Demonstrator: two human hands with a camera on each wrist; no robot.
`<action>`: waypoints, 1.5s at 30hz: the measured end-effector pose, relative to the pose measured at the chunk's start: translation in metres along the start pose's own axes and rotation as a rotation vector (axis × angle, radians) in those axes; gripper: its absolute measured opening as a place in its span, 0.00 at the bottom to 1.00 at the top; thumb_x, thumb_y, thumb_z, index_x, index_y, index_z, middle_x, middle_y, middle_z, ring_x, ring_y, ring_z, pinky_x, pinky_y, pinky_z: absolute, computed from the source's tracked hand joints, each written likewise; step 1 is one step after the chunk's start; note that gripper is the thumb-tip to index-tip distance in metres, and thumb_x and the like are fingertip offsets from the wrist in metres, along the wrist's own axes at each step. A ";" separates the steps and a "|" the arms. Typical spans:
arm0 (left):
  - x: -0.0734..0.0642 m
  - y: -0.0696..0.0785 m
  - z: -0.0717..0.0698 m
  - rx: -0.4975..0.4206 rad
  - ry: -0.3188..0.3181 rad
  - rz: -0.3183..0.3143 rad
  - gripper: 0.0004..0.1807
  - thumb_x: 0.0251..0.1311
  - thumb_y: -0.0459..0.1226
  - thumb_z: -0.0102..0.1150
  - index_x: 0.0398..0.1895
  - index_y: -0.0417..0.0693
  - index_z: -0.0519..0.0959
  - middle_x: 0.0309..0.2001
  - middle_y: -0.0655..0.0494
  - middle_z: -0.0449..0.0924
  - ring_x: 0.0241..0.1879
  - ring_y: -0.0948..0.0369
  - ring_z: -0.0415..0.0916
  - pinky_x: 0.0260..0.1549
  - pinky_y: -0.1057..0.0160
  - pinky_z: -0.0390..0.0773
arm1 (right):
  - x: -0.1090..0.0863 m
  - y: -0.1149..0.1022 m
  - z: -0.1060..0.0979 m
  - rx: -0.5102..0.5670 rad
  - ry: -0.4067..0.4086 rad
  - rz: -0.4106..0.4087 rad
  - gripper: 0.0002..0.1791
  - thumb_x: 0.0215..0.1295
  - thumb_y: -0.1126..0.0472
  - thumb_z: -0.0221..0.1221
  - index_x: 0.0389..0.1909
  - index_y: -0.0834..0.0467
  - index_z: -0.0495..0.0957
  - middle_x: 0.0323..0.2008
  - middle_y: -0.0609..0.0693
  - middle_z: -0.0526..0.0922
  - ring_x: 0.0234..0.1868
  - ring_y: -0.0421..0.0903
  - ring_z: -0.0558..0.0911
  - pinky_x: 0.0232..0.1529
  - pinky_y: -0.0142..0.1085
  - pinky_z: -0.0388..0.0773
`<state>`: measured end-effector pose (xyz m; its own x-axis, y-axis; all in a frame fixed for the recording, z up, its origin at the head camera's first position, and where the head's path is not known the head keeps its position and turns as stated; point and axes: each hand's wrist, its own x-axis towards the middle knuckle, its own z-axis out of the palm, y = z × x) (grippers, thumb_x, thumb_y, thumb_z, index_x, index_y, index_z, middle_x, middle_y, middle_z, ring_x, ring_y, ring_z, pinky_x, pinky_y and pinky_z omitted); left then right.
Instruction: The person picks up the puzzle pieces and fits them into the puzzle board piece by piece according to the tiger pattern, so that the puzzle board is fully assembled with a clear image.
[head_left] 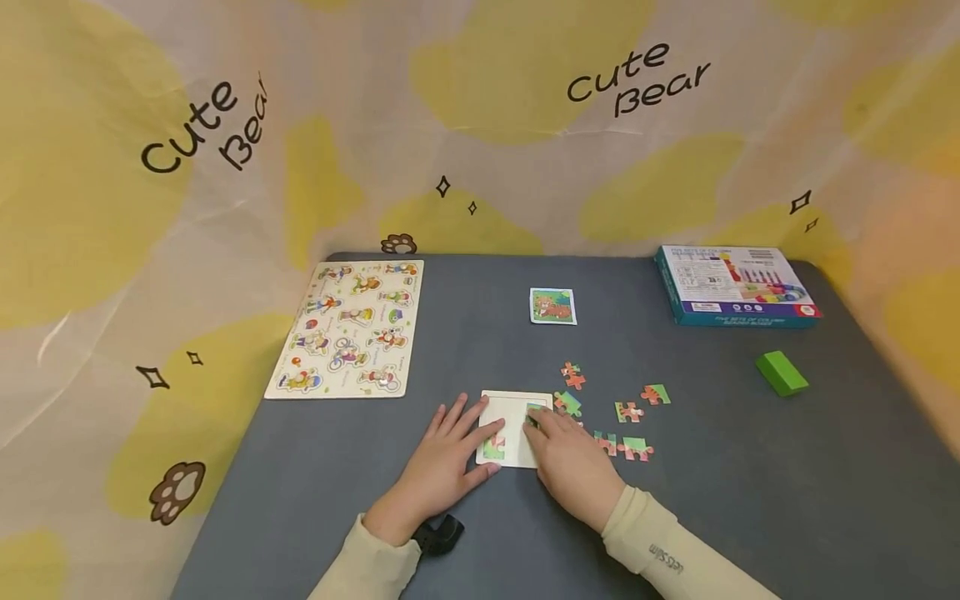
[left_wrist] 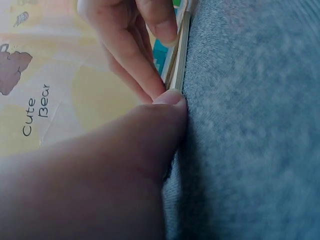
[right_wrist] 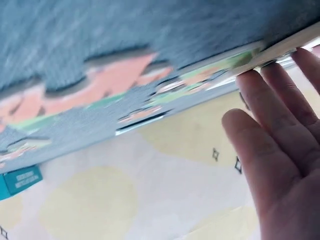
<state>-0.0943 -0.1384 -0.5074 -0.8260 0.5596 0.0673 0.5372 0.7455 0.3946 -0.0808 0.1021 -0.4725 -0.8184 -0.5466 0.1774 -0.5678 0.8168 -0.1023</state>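
Observation:
A small white jigsaw tray (head_left: 513, 421) lies between the two hands. My left hand (head_left: 438, 471) rests with spread fingers on its left side, the thumb at the near edge. A green and pink puzzle piece (head_left: 493, 448) sits in the tray's near left corner. My right hand (head_left: 576, 467) reaches over the right side, fingertips pressing on a green piece (head_left: 533, 408) near the far right corner; the hand partly hides it. In the right wrist view the fingers (right_wrist: 257, 145) are fairly straight. Several loose puzzle pieces (head_left: 636, 449) lie right of the tray.
A square picture card (head_left: 552, 307) with a brown animal lies beyond the tray. At the far left is a wooden board (head_left: 378, 358) with printed figures. A boxed set (head_left: 742, 287) stands far right, a green block (head_left: 782, 372) nearer. Patterned cloth hangs behind the table.

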 end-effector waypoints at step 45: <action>0.002 -0.001 -0.004 0.000 -0.026 0.003 0.35 0.71 0.54 0.64 0.79 0.60 0.69 0.83 0.52 0.53 0.83 0.45 0.42 0.77 0.37 0.46 | 0.056 0.046 -0.025 0.621 -0.068 0.325 0.07 0.64 0.69 0.72 0.35 0.55 0.84 0.29 0.44 0.82 0.31 0.41 0.79 0.57 0.55 0.80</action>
<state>-0.0973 -0.1388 -0.5041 -0.8194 0.5715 0.0445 0.5400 0.7435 0.3946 -0.1506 0.1136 -0.4429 -0.9474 -0.3197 -0.0166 -0.2228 0.6954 -0.6832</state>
